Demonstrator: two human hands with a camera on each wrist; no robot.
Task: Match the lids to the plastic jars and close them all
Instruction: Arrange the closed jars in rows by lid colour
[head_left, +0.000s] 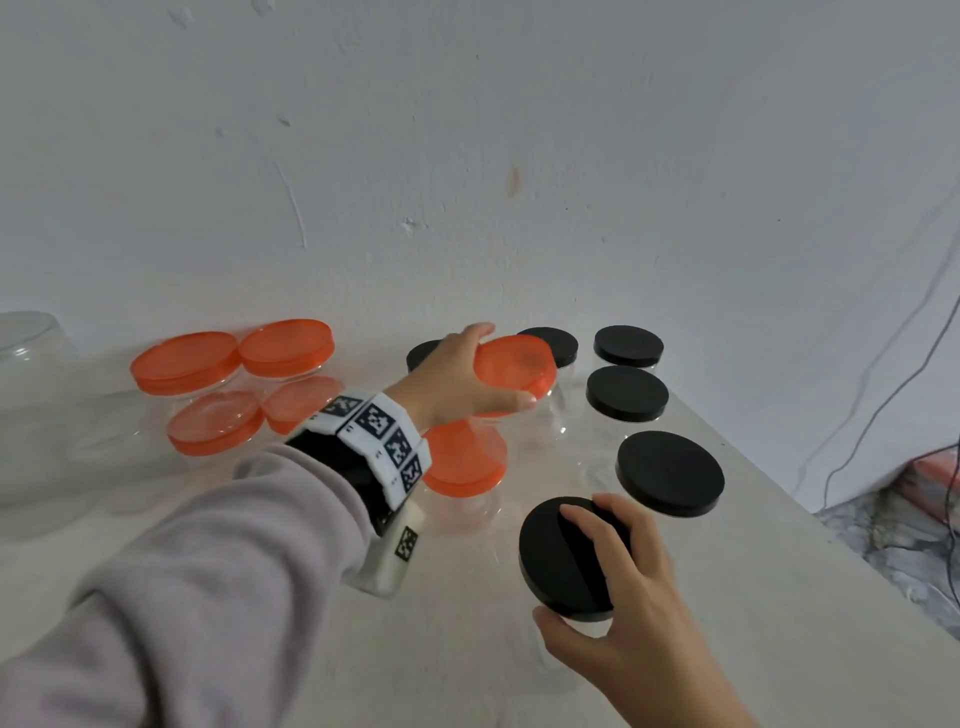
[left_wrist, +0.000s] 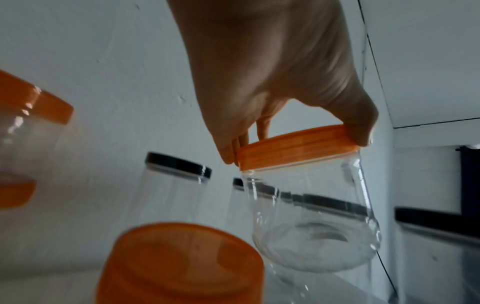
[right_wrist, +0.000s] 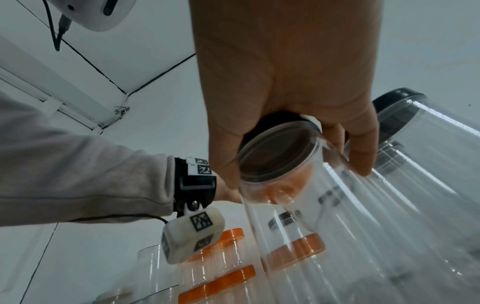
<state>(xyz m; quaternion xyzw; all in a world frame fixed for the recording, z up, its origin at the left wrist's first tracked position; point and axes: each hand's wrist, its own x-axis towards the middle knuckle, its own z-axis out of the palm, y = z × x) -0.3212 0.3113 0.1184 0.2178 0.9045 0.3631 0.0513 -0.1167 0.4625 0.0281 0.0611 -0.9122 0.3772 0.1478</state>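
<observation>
My left hand (head_left: 503, 365) grips the orange lid (head_left: 530, 364) of a clear jar at the back middle of the table, thumb on the near rim and fingers on the far rim. In the left wrist view the same hand (left_wrist: 296, 144) pinches the orange lid (left_wrist: 298, 154), and the clear jar (left_wrist: 314, 226) below it looks tilted. Near the front, my right hand (head_left: 558, 566) is curled over a black lid (head_left: 545, 540) that sits on a clear jar. The right wrist view has that hand (right_wrist: 293, 166) around the black lid (right_wrist: 275, 150) and the jar's neck.
Several orange-lidded jars (head_left: 187, 364) stand at the back left, and another (head_left: 467, 467) sits just below my left wrist. Black-lidded jars (head_left: 670, 473) line the right side near the table edge (head_left: 779, 493). A large open clear jar (head_left: 31, 364) stands far left. The wall is close behind.
</observation>
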